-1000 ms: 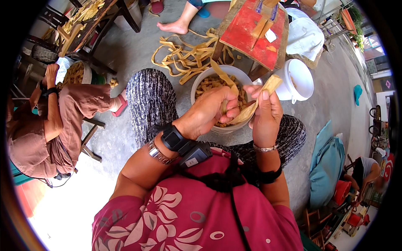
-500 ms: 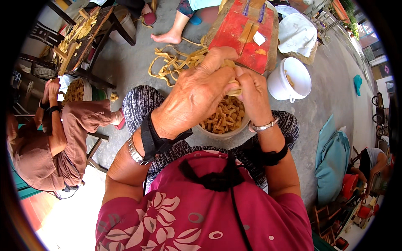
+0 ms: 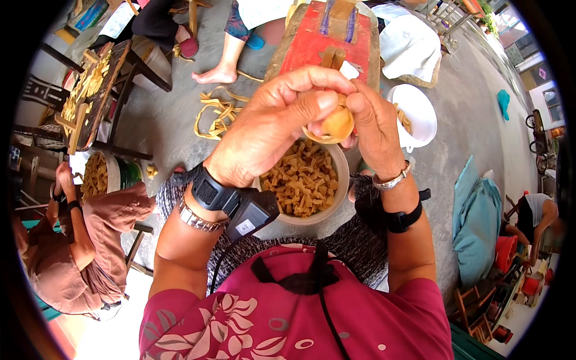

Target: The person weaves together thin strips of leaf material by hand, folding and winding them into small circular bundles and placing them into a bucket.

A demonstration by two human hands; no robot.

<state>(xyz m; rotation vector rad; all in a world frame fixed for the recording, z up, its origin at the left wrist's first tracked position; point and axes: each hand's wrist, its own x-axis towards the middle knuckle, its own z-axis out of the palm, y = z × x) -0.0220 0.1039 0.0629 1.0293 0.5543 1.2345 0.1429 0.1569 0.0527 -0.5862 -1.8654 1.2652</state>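
Between the fingers of both hands is a tan-yellow flat strip (image 3: 337,125), curled into a rounded shape. My left hand (image 3: 270,120) pinches it from the left with thumb and fingers. From the right, my right hand (image 3: 377,129) grips its other side, some fingertips hidden behind. Below the hands stands a white bucket (image 3: 344,191) filled with short folded tan pieces (image 3: 300,189). A red-topped wooden bench (image 3: 305,42) lies just beyond my fingers. On it are a small wooden piece (image 3: 332,58) and a white scrap (image 3: 349,70).
Loose long strips (image 3: 217,115) lie on the floor, left of the bench. A second white bucket (image 3: 425,114) stands at right. At left a seated person (image 3: 90,234) works beside a strip-covered dark table (image 3: 114,90). A blue-green bag (image 3: 477,222) lies far right.
My hands have risen slightly and turned, so the curled strip shows more openly between them. The view has shifted, with more of the filled bucket in sight.
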